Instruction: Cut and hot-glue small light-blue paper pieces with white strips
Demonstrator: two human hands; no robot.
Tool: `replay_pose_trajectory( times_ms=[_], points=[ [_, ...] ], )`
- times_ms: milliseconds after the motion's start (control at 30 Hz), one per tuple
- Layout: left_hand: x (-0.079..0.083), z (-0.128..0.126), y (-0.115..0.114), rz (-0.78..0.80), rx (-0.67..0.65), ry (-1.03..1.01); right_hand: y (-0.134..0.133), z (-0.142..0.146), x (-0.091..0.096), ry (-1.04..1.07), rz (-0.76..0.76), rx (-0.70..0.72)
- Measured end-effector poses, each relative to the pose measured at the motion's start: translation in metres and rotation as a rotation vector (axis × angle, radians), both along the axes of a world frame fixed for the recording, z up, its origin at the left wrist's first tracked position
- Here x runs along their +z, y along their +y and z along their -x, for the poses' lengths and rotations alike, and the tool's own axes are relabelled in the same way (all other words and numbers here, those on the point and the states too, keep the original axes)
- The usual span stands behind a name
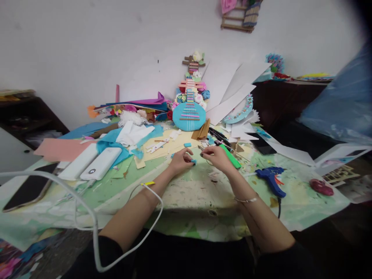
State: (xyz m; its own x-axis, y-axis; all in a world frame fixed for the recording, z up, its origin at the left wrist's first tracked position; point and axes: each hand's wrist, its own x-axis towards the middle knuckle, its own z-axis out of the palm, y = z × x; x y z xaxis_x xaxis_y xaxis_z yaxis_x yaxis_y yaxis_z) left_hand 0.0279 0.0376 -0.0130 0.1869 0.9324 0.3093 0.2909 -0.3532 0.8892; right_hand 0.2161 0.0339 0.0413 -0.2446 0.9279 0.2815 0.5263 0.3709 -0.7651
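My left hand (181,159) rests on the table (186,193) with its fingers pinched on a small blue foam piece (193,162). My right hand (214,155) is just to its right, fingers curled closed around something thin that I cannot make out. A green-handled tool (230,156) lies right behind the right hand. Another small blue foam piece (187,145) lies on the cream sheet (167,147) just beyond both hands. A blue paper guitar model (189,112) stands against the wall behind them.
A blue glue gun (271,179) lies right of my right arm, a red lump (321,186) farther right. Two white power banks (91,162) and a dark phone (29,190) lie at left. A white cable (87,211) loops over my left arm. Paper scraps crowd the back.
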Motion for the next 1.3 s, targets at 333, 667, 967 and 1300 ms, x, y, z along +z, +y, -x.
replay_pose_trajectory(
  times_ms=[333,667,967,1300],
  points=[
    [0.006,-0.001,-0.002,0.081,-0.024,-0.041,0.036,0.014,-0.021,0.081,0.4,0.216],
    [0.003,0.001,0.001,0.128,-0.017,-0.076,0.037,0.012,-0.024,0.106,0.344,0.277],
    [0.007,0.0,0.0,0.163,-0.005,-0.078,0.033,0.014,-0.02,0.062,0.192,0.313],
    [0.005,0.001,0.002,0.158,-0.001,-0.074,0.034,0.014,-0.024,-0.012,0.06,0.311]
  ],
)
